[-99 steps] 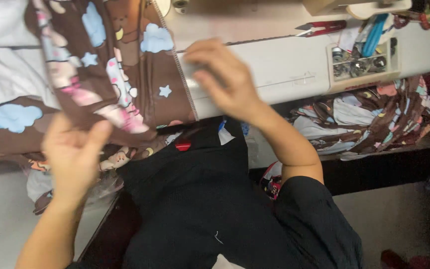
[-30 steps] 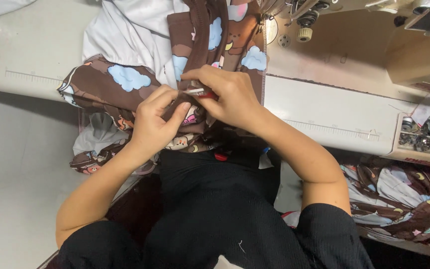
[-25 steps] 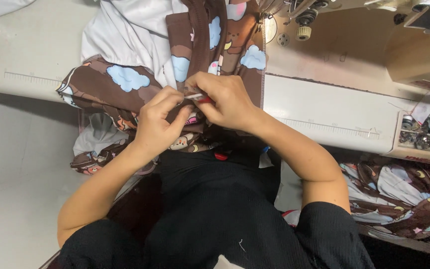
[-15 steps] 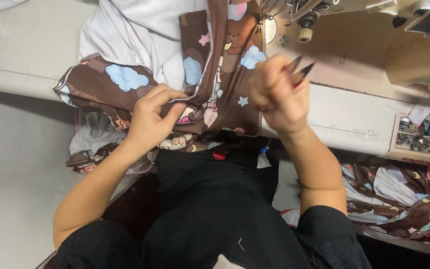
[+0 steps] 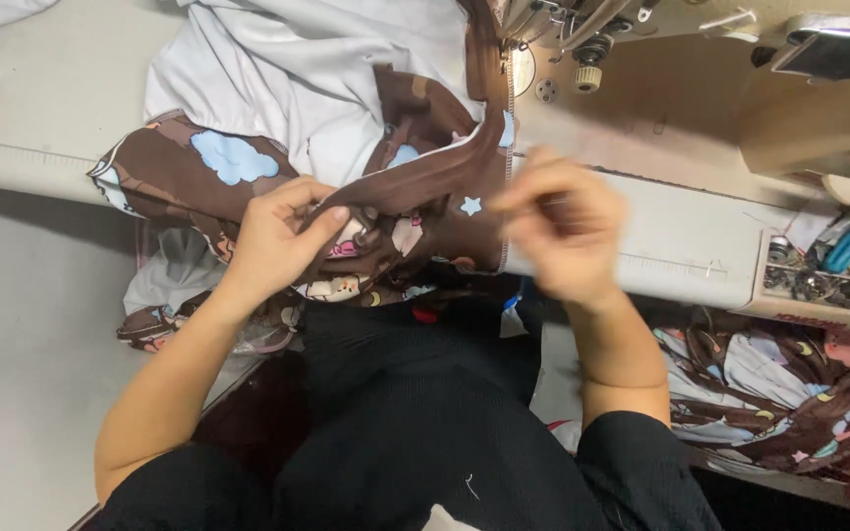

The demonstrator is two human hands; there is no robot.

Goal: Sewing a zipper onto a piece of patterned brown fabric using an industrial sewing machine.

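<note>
Cream sewing surface (image 5: 41, 108) carries brown cloud-print fabric (image 5: 248, 167), bunched at its near edge below the sewing machine (image 5: 641, 20). Left hand (image 5: 277, 236) grip closed on fabric fold. Right hand (image 5: 563, 231) blurred; grip undeterminable. Parts tray (image 5: 819, 285) far right.

The fabric (image 5: 415, 187) was dark brown, printed with pale blue clouds, small white stars and pink figures; its underside was plain pale grey-white. The table (image 5: 41, 108) was cream, as was the machine (image 5: 799, 108). The clothing (image 5: 415, 423) was black. A pile (image 5: 789, 383) repeated the brown print.
</note>
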